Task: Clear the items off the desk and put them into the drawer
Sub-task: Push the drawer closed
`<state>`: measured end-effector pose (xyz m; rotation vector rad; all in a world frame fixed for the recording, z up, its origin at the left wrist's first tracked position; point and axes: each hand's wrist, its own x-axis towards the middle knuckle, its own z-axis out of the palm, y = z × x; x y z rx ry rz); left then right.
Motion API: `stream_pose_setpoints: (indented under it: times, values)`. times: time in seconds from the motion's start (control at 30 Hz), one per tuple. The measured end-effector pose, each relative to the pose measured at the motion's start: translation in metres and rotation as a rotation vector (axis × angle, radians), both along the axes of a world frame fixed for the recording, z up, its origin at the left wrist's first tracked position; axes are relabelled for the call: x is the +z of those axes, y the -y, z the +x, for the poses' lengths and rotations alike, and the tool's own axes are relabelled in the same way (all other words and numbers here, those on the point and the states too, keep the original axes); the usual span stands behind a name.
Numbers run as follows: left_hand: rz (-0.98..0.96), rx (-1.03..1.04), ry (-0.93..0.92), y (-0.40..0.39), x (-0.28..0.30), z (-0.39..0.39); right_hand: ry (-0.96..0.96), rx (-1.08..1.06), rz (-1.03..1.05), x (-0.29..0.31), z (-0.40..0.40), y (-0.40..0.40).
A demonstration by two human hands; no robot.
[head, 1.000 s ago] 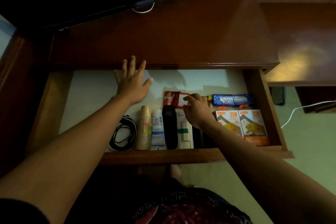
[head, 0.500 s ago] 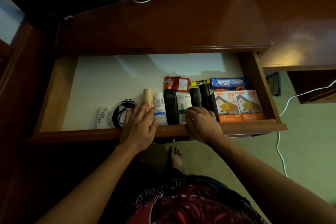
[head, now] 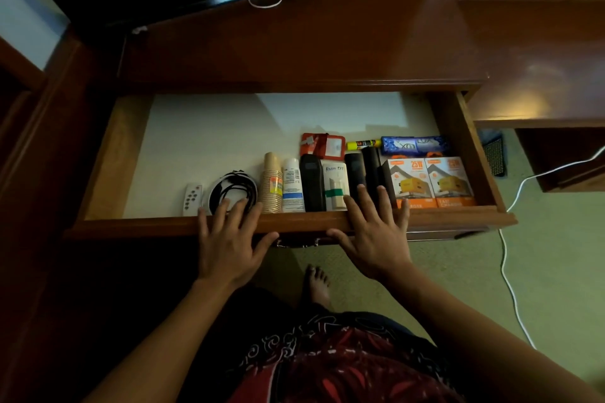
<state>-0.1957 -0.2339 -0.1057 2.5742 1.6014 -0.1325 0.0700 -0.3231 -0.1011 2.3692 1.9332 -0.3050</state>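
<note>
Both my hands, left (head: 229, 239) and right (head: 376, 235), lie flat and empty on the loaded drawer's front rail (head: 137, 227); stiff, heavy wood, so I'd push there evenly.

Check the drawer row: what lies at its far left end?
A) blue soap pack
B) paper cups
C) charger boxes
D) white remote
D: the white remote lies leftmost in the drawer, left of the coiled cable and the cups.
</note>
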Motion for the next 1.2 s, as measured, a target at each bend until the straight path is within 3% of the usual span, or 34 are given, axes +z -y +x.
stream_pose_setpoints:
  times: [1.0,1.2]
  values:
    - [-0.020,-0.039,-0.040,-0.008,-0.007,0.003,-0.047,0.046,0.062,-0.015,0.008,-0.004]
    - [-0.007,-0.009,-0.069,-0.045,-0.008,0.009,-0.058,0.027,0.042,-0.008,0.011,-0.039]
